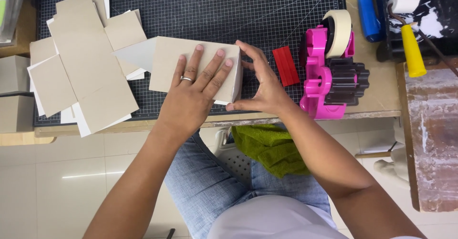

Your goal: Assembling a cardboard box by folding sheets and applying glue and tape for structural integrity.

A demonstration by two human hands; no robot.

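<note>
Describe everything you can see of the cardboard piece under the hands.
The cardboard piece is grey-brown board, flat on top, with a paler white-faced edge turned down at its right end. It lies on the black gridded cutting mat, right of a loose pile of similar boards. The left hand presses flat on top; the right hand cups its right edge.

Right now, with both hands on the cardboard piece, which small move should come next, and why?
Probably reach the right hand to the pink tape dispenser. The left hand already presses the cardboard piece flat, the right only steadies its folded edge, and the dispenser stands close by.
</note>
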